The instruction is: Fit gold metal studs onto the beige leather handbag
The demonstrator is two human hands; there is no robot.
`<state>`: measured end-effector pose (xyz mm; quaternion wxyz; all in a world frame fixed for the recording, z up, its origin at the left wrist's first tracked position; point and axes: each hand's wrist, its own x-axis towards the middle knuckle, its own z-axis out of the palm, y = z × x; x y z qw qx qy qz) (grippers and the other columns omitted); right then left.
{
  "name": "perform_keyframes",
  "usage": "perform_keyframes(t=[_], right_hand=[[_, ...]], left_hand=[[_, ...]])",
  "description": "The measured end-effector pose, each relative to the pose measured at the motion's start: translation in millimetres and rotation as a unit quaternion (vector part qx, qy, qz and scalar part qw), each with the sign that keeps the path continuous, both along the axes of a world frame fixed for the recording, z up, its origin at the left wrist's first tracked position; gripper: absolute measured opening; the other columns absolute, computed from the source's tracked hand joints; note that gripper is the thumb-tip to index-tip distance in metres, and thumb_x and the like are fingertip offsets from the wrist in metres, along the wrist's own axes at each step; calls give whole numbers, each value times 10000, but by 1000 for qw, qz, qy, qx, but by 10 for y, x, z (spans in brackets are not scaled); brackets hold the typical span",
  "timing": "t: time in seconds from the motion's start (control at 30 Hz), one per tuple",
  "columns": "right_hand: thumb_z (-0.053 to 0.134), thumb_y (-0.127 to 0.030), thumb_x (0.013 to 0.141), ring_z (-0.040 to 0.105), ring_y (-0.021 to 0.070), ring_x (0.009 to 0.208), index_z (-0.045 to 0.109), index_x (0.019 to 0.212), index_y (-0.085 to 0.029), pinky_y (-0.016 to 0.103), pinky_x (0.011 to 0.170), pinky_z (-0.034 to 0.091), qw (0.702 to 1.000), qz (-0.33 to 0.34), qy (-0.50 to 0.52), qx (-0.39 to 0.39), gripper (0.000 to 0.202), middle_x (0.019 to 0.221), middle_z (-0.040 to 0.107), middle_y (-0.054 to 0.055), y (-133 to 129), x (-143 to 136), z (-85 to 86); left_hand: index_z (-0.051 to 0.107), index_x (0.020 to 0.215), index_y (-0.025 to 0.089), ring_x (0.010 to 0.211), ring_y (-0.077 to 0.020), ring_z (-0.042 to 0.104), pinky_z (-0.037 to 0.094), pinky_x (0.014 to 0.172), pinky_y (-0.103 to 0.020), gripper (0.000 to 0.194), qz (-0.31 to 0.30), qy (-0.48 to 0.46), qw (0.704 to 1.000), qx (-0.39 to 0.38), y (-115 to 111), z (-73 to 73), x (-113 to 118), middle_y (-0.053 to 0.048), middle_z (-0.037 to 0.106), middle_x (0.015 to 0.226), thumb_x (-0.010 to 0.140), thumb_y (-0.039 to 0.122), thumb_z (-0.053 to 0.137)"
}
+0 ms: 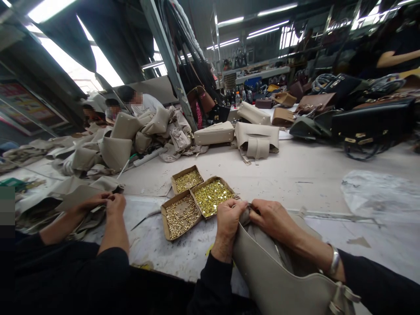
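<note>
Both hands — left hand [229, 217], right hand [271, 218] — curl knuckles-up, grip pinched shut on the beige bag [272, 275].

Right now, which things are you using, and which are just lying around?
In use:
left hand and right hand pinching the beige bag
three boxes of gold studs beside them

Lying about:
finished beige bags
dark handbags
clear plastic sheet

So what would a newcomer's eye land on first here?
Probably the three cardboard trays of brass studs glinting mid-table, right by the left hand. Next, the beige bag that both it and the right hand pinch at the near edge, and a co-worker's hands on the left.
</note>
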<state>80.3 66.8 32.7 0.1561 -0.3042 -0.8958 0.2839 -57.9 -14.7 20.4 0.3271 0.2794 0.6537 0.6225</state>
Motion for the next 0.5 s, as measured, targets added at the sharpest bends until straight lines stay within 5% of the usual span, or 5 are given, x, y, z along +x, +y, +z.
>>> perform_keyframes(t=[0.5], right_hand=[[483, -326, 830, 508, 157, 620, 560, 706, -212, 278, 620, 343, 993, 8, 33, -116, 185, 618, 553, -24, 75, 39, -168]], left_hand=[[646, 542, 147, 540, -97, 414, 341, 539, -234, 310, 4, -81, 997, 2, 10, -38, 18, 15, 535, 545, 609, 407, 802]])
